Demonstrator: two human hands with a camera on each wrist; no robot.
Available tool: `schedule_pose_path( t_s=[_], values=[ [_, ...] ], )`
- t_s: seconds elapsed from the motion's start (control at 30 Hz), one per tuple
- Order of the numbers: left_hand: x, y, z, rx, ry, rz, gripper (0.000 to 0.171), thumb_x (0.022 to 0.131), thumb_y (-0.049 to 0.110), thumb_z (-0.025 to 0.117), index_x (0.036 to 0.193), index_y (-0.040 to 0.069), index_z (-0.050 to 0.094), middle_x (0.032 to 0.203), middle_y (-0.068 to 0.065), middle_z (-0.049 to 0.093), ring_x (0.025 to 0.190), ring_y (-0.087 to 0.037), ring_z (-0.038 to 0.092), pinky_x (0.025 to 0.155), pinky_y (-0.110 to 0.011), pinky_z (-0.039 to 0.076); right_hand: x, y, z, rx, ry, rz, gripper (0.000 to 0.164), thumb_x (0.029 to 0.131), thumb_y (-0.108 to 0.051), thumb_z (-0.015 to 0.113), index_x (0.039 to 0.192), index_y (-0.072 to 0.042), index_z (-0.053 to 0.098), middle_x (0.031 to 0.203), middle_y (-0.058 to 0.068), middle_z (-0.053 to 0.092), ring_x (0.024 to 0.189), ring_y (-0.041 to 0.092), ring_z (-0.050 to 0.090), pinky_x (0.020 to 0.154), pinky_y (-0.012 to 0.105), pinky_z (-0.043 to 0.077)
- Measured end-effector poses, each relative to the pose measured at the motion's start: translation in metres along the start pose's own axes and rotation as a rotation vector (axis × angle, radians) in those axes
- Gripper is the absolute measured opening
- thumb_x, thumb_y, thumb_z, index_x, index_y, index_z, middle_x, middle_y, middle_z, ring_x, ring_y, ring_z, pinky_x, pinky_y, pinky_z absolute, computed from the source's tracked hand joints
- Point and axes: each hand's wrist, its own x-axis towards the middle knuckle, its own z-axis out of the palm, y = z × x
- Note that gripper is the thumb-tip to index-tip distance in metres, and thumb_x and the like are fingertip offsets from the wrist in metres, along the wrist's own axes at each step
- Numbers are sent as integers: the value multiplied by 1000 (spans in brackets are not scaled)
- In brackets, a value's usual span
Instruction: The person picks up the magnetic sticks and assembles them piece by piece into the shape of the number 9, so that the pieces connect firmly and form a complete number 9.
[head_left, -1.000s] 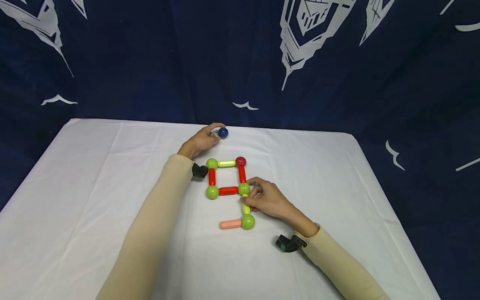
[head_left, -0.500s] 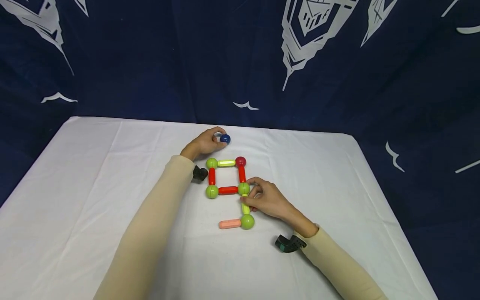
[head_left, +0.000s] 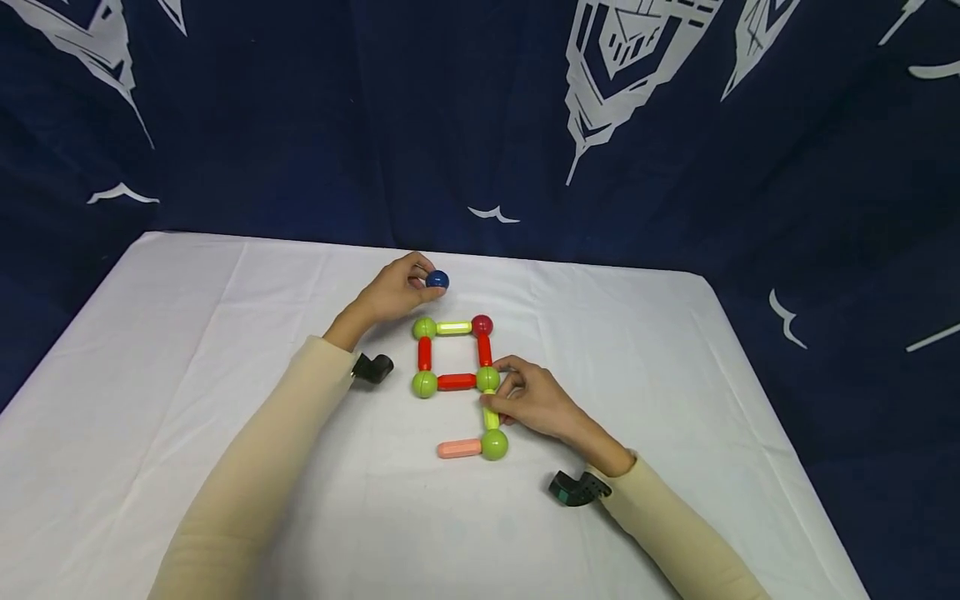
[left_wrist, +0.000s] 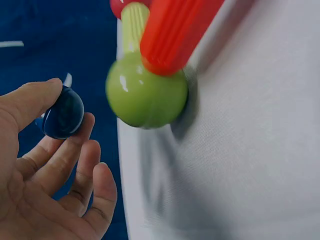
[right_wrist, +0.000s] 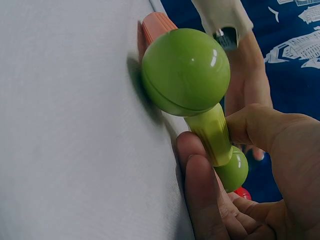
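My left hand (head_left: pixel 396 289) pinches a dark blue ball (left_wrist: pixel 65 114) between thumb and fingers, beyond the far side of a ball-and-stick figure. That figure is a square of red rods (head_left: pixel 457 382) and one yellow-green rod (head_left: pixel 453 328), with green balls (head_left: pixel 424 384) at three corners and a dark red ball (head_left: pixel 482 325) at the far right one. From its near right corner a yellow-green rod (right_wrist: pixel 210 135) runs to another green ball (right_wrist: pixel 186 72), which bears a salmon rod (head_left: pixel 459 448) pointing left. My right hand (head_left: pixel 536 400) pinches this yellow-green rod.
A white cloth covers the table (head_left: pixel 645 375). Behind its far edge hangs a dark blue curtain (head_left: pixel 360 125) with white drawings. Black wrist cameras (head_left: pixel 576 488) sit on both wrists, the left one close to the square's left side.
The left hand, first with fingers spread around the blue ball near the far edge, has taken hold of it and drawn it slightly nearer and left. The right hand and the figure stay put.
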Motion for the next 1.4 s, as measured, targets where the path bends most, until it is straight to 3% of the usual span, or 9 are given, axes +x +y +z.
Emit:
schedule_pose_path(
  t_s=[0.33, 0.6, 0.8, 0.93, 1.07, 1.23, 1.4],
  values=[
    [-52, 17, -7, 43, 0, 164, 40, 92, 22, 74, 128, 12, 58, 114, -9, 67, 101, -24, 60, 81, -35, 52, 1, 0, 1, 1, -3, 3, 55, 87, -20, 78, 130, 3, 53, 78, 5, 68, 58, 14, 66, 59, 30, 55],
    [-93, 16, 4, 9, -100, 265, 36, 87, 16, 79, 120, 12, 64, 102, -2, 69, 90, -18, 60, 71, -28, 51, 2, 2, 0, 10, -8, -10, 56, 87, -20, 77, 130, 4, 52, 79, 5, 68, 58, 15, 66, 59, 30, 56],
    [-120, 15, 16, 3, -204, 269, 32, 86, 17, 80, 114, 13, 65, 98, 2, 67, 85, -16, 60, 68, -27, 50, 0, 1, -3, -4, -26, -21, 59, 88, -22, 77, 133, 4, 49, 81, 5, 69, 59, 15, 67, 60, 30, 56],
    [-136, 13, 25, 28, -267, 259, 32, 86, 22, 81, 113, 14, 66, 94, 5, 66, 85, -16, 60, 70, -25, 49, -4, -3, -10, -11, -98, -38, 61, 91, -23, 74, 137, 5, 44, 86, 7, 70, 63, 17, 69, 63, 32, 58],
    [-147, 8, 30, 34, -298, 242, 33, 85, 23, 82, 112, 14, 66, 90, 6, 64, 85, -16, 60, 69, -24, 49, -12, -10, -22, -66, -152, -57, 52, 94, -24, 70, 131, 3, 46, 90, 9, 69, 66, 19, 69, 65, 33, 58],
    [-152, 3, 33, 40, -317, 233, 31, 83, 21, 83, 107, 15, 65, 87, 5, 62, 83, -15, 59, 68, -22, 47, -27, -21, -33, -196, -228, -118, 29, 97, -27, 67, 115, -7, 55, 89, 6, 70, 68, 18, 69, 65, 27, 50],
    [-152, -1, 37, 32, -368, 211, 31, 81, 20, 84, 105, 13, 65, 90, 4, 62, 84, -14, 60, 75, -26, 52, -35, -24, -29, -245, -391, -168, 32, 98, -30, 65, 123, -14, 54, 90, 0, 71, 69, 16, 69, 68, 25, 50]
  ],
)
